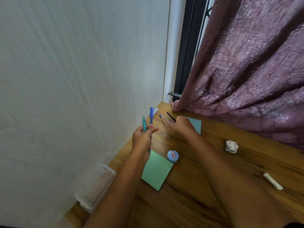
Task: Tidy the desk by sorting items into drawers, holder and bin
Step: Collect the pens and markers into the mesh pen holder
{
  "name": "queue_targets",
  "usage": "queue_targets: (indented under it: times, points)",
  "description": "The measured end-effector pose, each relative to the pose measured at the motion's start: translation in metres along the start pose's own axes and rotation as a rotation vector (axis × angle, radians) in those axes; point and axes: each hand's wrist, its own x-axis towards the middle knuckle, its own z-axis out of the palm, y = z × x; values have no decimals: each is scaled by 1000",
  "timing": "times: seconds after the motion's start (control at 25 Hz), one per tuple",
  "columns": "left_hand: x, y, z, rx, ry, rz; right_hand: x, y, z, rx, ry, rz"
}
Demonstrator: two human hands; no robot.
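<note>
My left hand (142, 137) holds two pens upright above the wooden desk (205, 186): a teal pen (144, 123) and a blue pen (151, 115). To its right, my right hand (181, 127) is blurred and grips a black pen (170, 116) together with a purple-tipped pen (162, 118), just above a pale blue card (196, 125). A white marker (155, 111) lies by the wall behind the hands. A green paper sheet (156, 170) lies below my left wrist.
A small blue round pot (172, 156) with a red label touches the green sheet. A crumpled paper ball (232, 146) and a white stick-shaped item (273, 181) lie on the right. A clear plastic box (95, 183) stands at the left edge. A purple curtain (246, 63) drapes onto the back.
</note>
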Motion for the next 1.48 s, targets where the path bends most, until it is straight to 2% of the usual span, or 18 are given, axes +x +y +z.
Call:
queue_targets:
  times: [0.2, 0.28, 0.36, 0.6, 0.68, 0.84, 1.0, 1.12, 1.24, 1.36, 1.48]
  points:
    - [-24, 11, 16, -96, -32, 51, -57, 23, -45, 644, 185, 0]
    - [-38, 15, 25, -107, -83, 90, -83, 32, -63, 783, 255, -3]
    - [-58, 17, 38, -96, -159, 130, -109, 43, -82, 812, 329, -2]
    - [-113, 7, 100, -121, -398, 101, -169, 90, -133, 788, 487, -26]
    - [-134, -2, 131, -151, -470, 121, -192, 118, -151, 754, 541, 17]
    - [-193, -27, 190, -55, -627, 185, -246, 193, -198, 695, 739, 54]
    - [-251, -55, 244, -26, -634, 196, -306, 280, -244, 550, 1000, 95]
    - [-296, -81, 284, 22, -657, 230, -352, 349, -270, 420, 1121, 175]
    - [-331, -109, 317, 87, -682, 279, -383, 400, -281, 315, 1122, 216]
    - [-351, -139, 339, 182, -693, 324, -388, 436, -276, 259, 1045, 230]
    - [-361, -156, 348, 371, -635, 385, -384, 454, -265, 193, 929, 209]
